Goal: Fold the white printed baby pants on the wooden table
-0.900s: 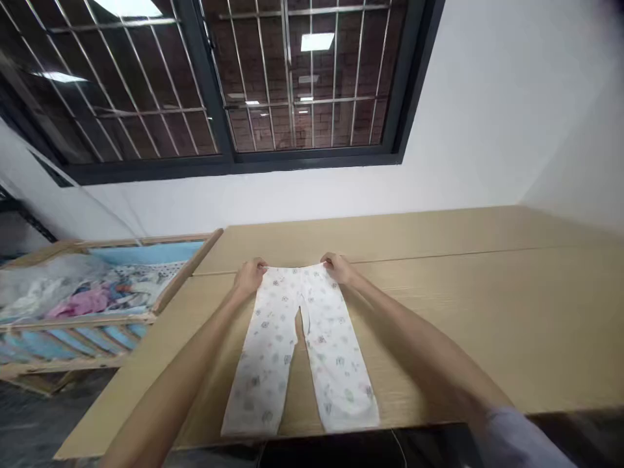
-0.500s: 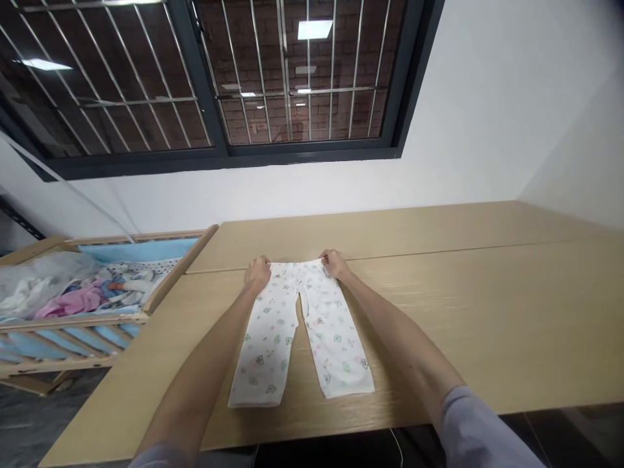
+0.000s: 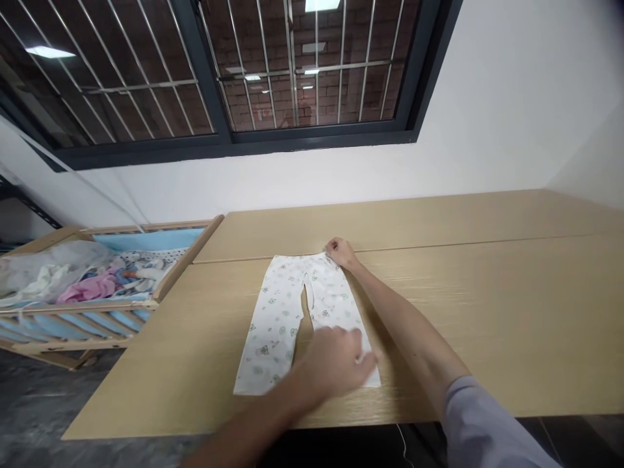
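While the right hand (image 3: 341,252) pinches the waistband of baby trousers (image 3: 285,305) lying flat on the table (image 3: 487,292), the left hand (image 3: 336,364) covers a leg hem, its grip too blurred to tell; folding likely needs a pinch there.

**Both hands on the baby trousers**

The baby trousers (image 3: 285,312) lie flat on the wooden table (image 3: 487,292), waistband away from me. My right hand (image 3: 341,252) pinches the waistband's right corner. My left hand (image 3: 338,364), blurred, lies across the right leg's hem. A wooden crib (image 3: 97,286) heaped with clothes stands just left of the table.
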The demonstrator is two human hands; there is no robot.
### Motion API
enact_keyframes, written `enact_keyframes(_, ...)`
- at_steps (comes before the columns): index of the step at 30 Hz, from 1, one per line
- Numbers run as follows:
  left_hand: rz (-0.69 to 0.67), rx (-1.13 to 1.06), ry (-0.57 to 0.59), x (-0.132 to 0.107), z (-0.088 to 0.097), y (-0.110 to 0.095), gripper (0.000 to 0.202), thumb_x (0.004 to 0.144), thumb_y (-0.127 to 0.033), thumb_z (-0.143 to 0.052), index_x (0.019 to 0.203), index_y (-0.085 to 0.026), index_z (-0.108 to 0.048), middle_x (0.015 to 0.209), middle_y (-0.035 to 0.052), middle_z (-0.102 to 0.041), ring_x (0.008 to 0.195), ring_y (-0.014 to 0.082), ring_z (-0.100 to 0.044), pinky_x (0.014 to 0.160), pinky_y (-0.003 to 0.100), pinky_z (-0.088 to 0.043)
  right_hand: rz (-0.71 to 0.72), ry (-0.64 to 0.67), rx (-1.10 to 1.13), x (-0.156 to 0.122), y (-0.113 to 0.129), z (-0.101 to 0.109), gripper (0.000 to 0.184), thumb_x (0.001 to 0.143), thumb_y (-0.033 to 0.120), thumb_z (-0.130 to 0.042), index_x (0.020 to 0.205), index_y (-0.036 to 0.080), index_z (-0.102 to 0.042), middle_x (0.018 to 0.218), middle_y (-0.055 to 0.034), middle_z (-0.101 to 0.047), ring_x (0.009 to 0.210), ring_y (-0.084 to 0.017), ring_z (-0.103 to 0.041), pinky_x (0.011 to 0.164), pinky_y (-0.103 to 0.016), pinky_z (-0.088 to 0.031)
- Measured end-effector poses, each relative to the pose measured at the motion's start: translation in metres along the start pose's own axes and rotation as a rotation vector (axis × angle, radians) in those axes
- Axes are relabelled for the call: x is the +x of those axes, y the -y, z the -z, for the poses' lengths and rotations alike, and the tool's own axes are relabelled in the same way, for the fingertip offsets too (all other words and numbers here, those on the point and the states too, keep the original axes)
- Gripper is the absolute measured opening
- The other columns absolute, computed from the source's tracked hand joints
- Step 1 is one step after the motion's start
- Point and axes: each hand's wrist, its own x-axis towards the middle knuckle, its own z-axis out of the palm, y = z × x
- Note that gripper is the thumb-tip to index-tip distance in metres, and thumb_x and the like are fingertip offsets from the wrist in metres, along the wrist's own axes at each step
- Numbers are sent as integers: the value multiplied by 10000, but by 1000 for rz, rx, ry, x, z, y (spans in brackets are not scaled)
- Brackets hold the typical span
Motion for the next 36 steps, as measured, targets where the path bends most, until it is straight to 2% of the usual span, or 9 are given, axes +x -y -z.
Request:
enact_keyframes(2,-5,34,45,-13,-22,-23,485,926,-590,-489,852,-166,-714,784,109,-738,757,308,-705,706,414,-504,-22,-2,9,-2,-2,0,128,851,291,-605,874,195,-687,910,-56,-747,865,-188,-671,800,-274,-470)
enact_keyframes(4,42,42,47,-18,-40,-33,513,909,-609,-513,928,-142,-723,866,149,-752,827,350,-711,743,452,-516,-36,14,19,-4,-3,1,156,845,345,-620,840,201,-681,888,-50,-744,848,-188,-668,789,-277,-469)
enact_keyframes(9,81,40,42,-15,-61,-28,369,933,-397,-472,1024,-124,-703,922,157,-750,861,342,-706,763,453,-505,-41,98,53,-7,-3,6,146,775,352,-680,793,207,-667,804,-9,-723,797,-167,-649,759,-258,-466)
enact_keyframes(14,60,-37,-13,-20,-54,-19,248,877,-290,-479,782,-180,-681,792,98,-736,727,249,-677,628,342,-389,-51,124,81,-4,8,10,90,744,257,-678,790,189,-642,772,-8,-698,730,-147,-625,686,-234,-457)
enact_keyframes(17,82,-190,-106,-26,-38,-13,269,883,-296,-480,642,-207,-559,636,24,-657,582,167,-581,558,315,-285,-43,119,95,0,25,14,101,761,239,-669,836,181,-635,759,-5,-690,684,-135,-614,643,-223,-452)
enact_keyframes(21,172,-401,-237,-48,-14,5,350,912,-341,-442,589,-216,-395,533,-30,-498,525,126,-462,541,289,-261,-14,117,106,7,59,12,164,752,232,-695,901,182,-648,752,5,-696,647,-124,-615,620,-212,-457)
enact_keyframes(25,308,-447,-338,-84,-5,34,395,938,-423,-392,593,-230,-372,535,-28,-467,540,136,-460,545,280,-284,2,117,94,15,97,-8,94,751,223,-690,829,180,-659,755,-11,-710,675,-135,-637,638,-216,-468)
enact_keyframes(31,524,-301,-438,-141,-19,83,425,967,-470,-390,619,-232,-449,576,-11,-578,549,147,-536,565,274,-329,7,115,56,12,140,-65,98,756,163,-627,845,183,-665,842,-40,-736,724,-143,-659,647,-215,-478)
enact_keyframes(36,699,-111,-378,-154,-29,94,351,973,-371,-405,698,-238,-577,692,12,-704,648,192,-662,585,282,-343,-18,148,-22,-1,160,-103,105,766,135,-619,842,196,-656,885,-64,-730,803,-185,-675,684,-251,-488)
